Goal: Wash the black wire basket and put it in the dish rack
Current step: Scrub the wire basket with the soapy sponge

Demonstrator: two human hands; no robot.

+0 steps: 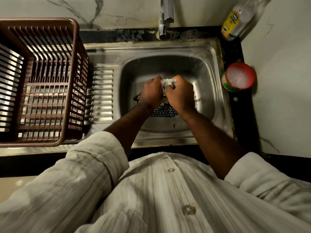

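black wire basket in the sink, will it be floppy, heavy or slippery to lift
Probably stiff: the black wire basket shows open mesh holding its shape in the sink. Likely light, being mostly holes. Possibly slippery, since a soapy pad is squeezed in the right hand just above it.

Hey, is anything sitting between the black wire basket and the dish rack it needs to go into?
Nothing visible blocks it. The black wire basket lies in the sink; only the bare ribbed drainboard separates it from the open-topped dish rack, at left.
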